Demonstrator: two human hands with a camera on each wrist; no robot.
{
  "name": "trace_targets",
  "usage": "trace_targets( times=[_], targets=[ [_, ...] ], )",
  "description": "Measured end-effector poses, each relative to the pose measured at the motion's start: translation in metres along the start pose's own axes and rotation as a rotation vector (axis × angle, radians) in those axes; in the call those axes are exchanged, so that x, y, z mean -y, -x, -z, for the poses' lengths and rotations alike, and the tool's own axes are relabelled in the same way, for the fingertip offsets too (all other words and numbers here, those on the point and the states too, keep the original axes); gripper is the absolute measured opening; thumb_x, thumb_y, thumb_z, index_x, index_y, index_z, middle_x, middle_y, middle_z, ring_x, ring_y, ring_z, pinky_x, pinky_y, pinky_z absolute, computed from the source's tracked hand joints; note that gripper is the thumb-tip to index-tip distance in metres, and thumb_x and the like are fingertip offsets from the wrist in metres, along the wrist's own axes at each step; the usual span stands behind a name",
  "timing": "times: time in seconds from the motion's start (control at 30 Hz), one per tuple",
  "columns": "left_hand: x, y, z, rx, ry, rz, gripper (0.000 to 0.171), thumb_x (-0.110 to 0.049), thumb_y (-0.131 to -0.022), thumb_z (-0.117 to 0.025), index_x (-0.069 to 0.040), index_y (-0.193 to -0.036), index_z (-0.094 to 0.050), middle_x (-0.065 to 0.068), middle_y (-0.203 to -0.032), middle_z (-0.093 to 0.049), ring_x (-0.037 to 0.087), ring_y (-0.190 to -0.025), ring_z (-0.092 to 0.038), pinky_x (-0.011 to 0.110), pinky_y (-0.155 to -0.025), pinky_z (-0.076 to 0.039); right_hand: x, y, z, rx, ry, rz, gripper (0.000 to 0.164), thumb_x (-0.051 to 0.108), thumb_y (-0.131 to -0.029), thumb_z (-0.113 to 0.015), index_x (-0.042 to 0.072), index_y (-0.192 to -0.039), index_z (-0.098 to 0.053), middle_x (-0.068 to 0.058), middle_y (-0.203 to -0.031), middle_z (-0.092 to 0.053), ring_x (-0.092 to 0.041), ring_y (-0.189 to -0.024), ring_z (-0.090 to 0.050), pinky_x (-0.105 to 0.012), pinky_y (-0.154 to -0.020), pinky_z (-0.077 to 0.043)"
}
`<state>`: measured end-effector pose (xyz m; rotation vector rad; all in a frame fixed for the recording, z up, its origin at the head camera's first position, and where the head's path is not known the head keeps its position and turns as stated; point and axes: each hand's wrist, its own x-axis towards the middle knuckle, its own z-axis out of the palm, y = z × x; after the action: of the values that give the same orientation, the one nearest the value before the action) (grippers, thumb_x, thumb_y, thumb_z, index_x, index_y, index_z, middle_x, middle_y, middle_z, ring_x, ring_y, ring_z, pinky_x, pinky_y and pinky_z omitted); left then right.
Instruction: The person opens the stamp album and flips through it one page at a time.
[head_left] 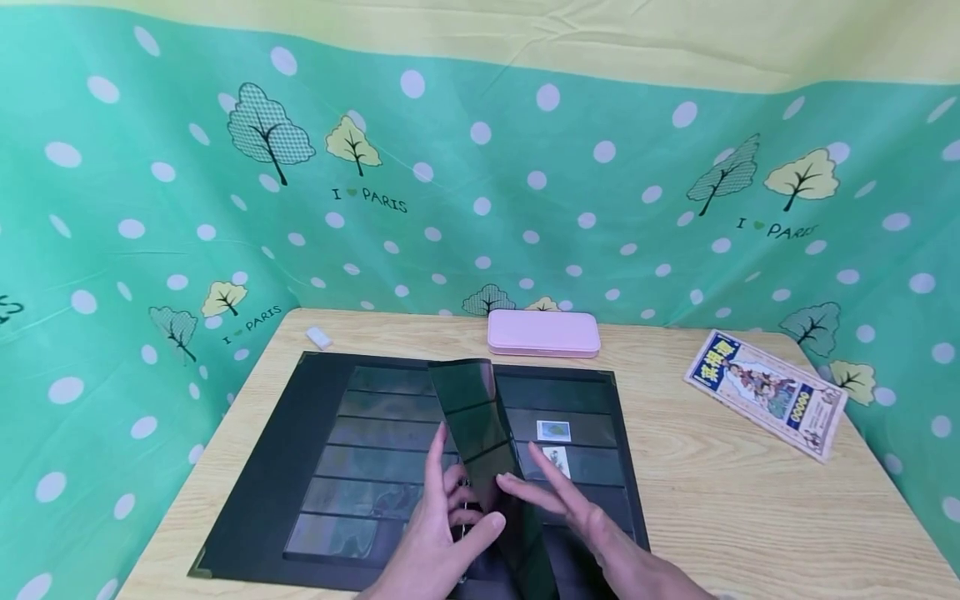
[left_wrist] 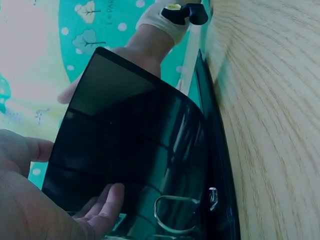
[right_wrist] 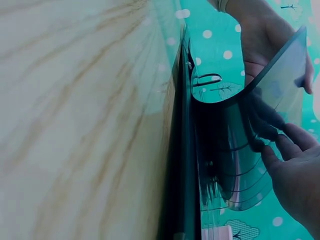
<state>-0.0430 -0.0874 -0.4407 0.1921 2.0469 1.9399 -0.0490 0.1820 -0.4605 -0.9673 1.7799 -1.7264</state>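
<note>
A black stamp album (head_left: 255, 500) lies spread out, its clear-strip page raised between the two hands. My left hand (head_left: 442, 533) is at this album page (head_left: 480, 433), fingers along its left face and thumb round its free edge; the left wrist view shows the fingers (left_wrist: 112, 200) against the dark sheet. From the other side my right hand (head_left: 592, 525) touches the page with extended fingers; in the right wrist view its fingertips (right_wrist: 272, 155) meet the curved sheet. Two small stamps, one bluish-green (head_left: 553, 431) and one white (head_left: 557, 461), sit in the right-hand page's strips.
Behind the album stands a pink case (head_left: 543, 333) at the table's far edge. A small white block (head_left: 318, 337) lies at the back left, and a printed illustrated packet (head_left: 765, 392) at the right. Metal binder rings (left_wrist: 175, 215) show at the album's spine. Green patterned cloth (head_left: 480, 208) surrounds the table.
</note>
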Motion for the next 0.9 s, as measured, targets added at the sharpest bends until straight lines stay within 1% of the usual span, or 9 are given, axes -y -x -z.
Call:
trace_targets(
  times=[0.23, 0.3, 0.43, 0.53, 0.63, 0.73, 0.8, 0.87, 0.9],
  targets=[
    [0.0, 0.001, 0.01, -0.08, -0.159, -0.101, 0.101, -0.014, -0.107, -0.071, -0.02, -0.178, 0.001, 0.018, -0.144, -0.066, 0.022, -0.114, -0.073, 0.03, -0.097, -0.06, 0.002, 0.005, 0.006, -0.028, -0.011, -0.033, 0.07, 0.054, -0.113, 0.014, 0.028, -0.178, 0.015, -0.012, -0.183, -0.026, -0.012, -0.171, -0.008, -0.1, -0.102, 0.01],
    [-0.001, 0.002, 0.014, -0.118, -0.185, -0.094, 0.097, -0.013, -0.107, -0.072, -0.02, -0.178, -0.006, 0.022, -0.147, -0.064, 0.023, -0.115, -0.073, 0.033, -0.097, -0.06, 0.003, 0.008, 0.01, -0.055, -0.016, -0.054, 0.07, 0.055, -0.113, 0.014, 0.032, -0.178, 0.013, -0.011, -0.183, -0.025, -0.006, -0.17, -0.003, -0.099, -0.101, 0.013],
    [-0.003, 0.004, 0.026, -0.187, -0.188, -0.056, 0.087, -0.01, -0.107, -0.071, -0.019, -0.177, -0.02, 0.025, -0.152, -0.061, 0.027, -0.122, -0.07, 0.035, -0.099, -0.06, 0.001, 0.015, 0.018, -0.102, 0.011, -0.058, 0.068, 0.049, -0.113, 0.015, 0.031, -0.179, 0.011, -0.012, -0.183, -0.026, -0.006, -0.17, -0.007, -0.099, -0.1, 0.014],
    [-0.004, 0.004, 0.036, -0.227, -0.166, -0.058, 0.08, -0.006, -0.109, -0.067, -0.018, -0.177, -0.025, 0.018, -0.141, -0.062, 0.019, -0.107, -0.067, 0.03, -0.088, -0.059, -0.003, 0.019, 0.025, -0.147, 0.053, -0.053, 0.067, 0.043, -0.114, 0.015, 0.03, -0.18, 0.008, -0.012, -0.182, -0.029, -0.006, -0.168, -0.018, -0.099, -0.101, 0.011],
    [-0.003, 0.004, 0.047, -0.267, -0.158, -0.113, 0.077, -0.001, -0.11, -0.063, -0.014, -0.176, -0.027, 0.015, -0.123, -0.065, 0.01, -0.087, -0.061, 0.026, -0.075, -0.054, -0.007, 0.023, 0.032, -0.199, 0.111, -0.066, 0.066, 0.038, -0.115, 0.013, 0.03, -0.18, 0.004, -0.012, -0.181, -0.032, -0.002, -0.164, -0.026, -0.099, -0.104, 0.006],
    [-0.002, 0.003, 0.06, -0.305, -0.165, -0.145, 0.071, -0.001, -0.111, -0.061, -0.009, -0.175, -0.031, 0.016, -0.118, -0.066, 0.01, -0.082, -0.06, 0.024, -0.073, -0.051, -0.01, 0.026, 0.038, -0.251, 0.19, -0.098, 0.063, 0.032, -0.119, 0.006, 0.024, -0.181, -0.002, -0.014, -0.179, -0.036, -0.003, -0.162, -0.031, -0.084, -0.122, -0.012],
    [-0.002, 0.002, 0.071, -0.33, -0.186, -0.118, 0.067, -0.006, -0.113, -0.059, -0.011, -0.175, -0.034, 0.02, -0.134, -0.068, 0.015, -0.102, -0.067, 0.017, -0.082, -0.051, -0.012, 0.029, 0.041, -0.297, 0.207, -0.172, 0.059, 0.027, -0.122, -0.007, 0.024, -0.181, -0.009, -0.011, -0.178, -0.038, 0.0, -0.16, -0.034, -0.058, -0.13, -0.026],
    [-0.003, 0.002, 0.081, -0.352, -0.192, -0.061, 0.062, -0.012, -0.116, -0.058, -0.015, -0.175, -0.037, 0.023, -0.148, -0.063, 0.022, -0.122, -0.065, 0.009, -0.089, -0.046, -0.014, 0.03, 0.044, -0.335, 0.219, -0.26, 0.057, 0.023, -0.124, -0.022, 0.025, -0.181, -0.015, -0.008, -0.178, -0.039, 0.004, -0.158, -0.035, -0.033, -0.125, -0.035],
    [-0.003, 0.002, 0.087, -0.365, -0.199, -0.035, 0.06, -0.014, -0.117, -0.057, -0.016, -0.174, -0.039, 0.022, -0.156, -0.06, 0.026, -0.133, -0.062, 0.007, -0.093, -0.044, -0.014, 0.031, 0.045, -0.358, 0.218, -0.315, 0.058, 0.023, -0.124, -0.03, 0.028, -0.18, -0.018, -0.003, -0.178, -0.04, 0.009, -0.155, -0.035, -0.028, -0.123, -0.036]
  ],
)
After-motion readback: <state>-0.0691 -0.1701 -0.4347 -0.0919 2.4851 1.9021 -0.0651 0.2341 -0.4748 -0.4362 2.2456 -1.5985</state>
